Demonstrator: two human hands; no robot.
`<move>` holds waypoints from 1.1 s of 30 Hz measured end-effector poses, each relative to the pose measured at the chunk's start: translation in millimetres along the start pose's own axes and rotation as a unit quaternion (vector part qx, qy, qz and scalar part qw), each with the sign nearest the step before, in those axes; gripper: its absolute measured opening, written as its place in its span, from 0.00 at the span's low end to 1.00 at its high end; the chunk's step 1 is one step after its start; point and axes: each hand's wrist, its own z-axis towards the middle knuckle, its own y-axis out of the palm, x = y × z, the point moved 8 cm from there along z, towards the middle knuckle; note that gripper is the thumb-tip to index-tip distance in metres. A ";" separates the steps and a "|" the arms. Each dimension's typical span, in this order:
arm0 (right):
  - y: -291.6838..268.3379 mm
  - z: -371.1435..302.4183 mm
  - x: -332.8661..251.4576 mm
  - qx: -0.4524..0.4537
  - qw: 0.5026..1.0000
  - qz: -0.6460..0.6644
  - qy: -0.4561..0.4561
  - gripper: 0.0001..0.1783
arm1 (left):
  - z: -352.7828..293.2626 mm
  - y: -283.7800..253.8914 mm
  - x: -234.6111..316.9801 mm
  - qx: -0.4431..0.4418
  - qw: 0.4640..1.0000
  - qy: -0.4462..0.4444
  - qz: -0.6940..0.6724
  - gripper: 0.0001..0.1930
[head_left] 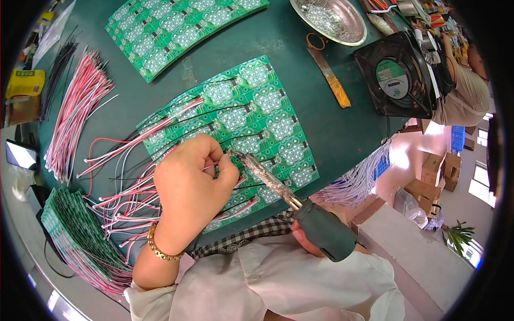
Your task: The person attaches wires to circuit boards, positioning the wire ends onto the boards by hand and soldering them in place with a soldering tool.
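My left hand (193,182), a gold bracelet on its wrist, is closed in a pinch over the middle of a green circuit board panel (281,128). Between thumb and forefinger is a thin wire, reddish where it shows. My right hand (306,241), mostly hidden behind the handle, grips a soldering iron (326,227). The iron's tip meets the board right by my left fingertips. Red, white and black wires (128,208) trail leftward from the panel, several seemingly attached to it.
A second board panel (176,27) lies at the far side. Loose red-and-white wires (77,115) and black wires (56,69) lie left, above stacked wired boards (80,235). A metal bowl (356,24), an orange-handled blade (329,77) and a black fan (399,75) are far right. Another person (463,96) sits beyond.
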 end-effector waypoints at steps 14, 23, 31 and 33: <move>-0.9 0.5 -24.2 0.012 0.995 -0.096 -0.013 0.10 | -0.6 -1.2 0.3 0.005 1.000 0.003 0.011 0.05; -7.4 1.4 -26.3 0.037 0.994 0.020 -0.096 0.05 | -1.1 -0.7 -0.4 -0.001 1.000 -0.003 0.013 0.04; 3.8 -3.4 -0.1 0.019 0.999 -0.025 0.006 0.15 | -0.8 -1.9 -0.3 0.003 1.000 0.005 0.011 0.04; 5.2 -5.1 7.2 0.017 1.000 -0.011 0.021 0.14 | -0.6 -2.1 0.7 0.005 1.000 0.012 0.009 0.04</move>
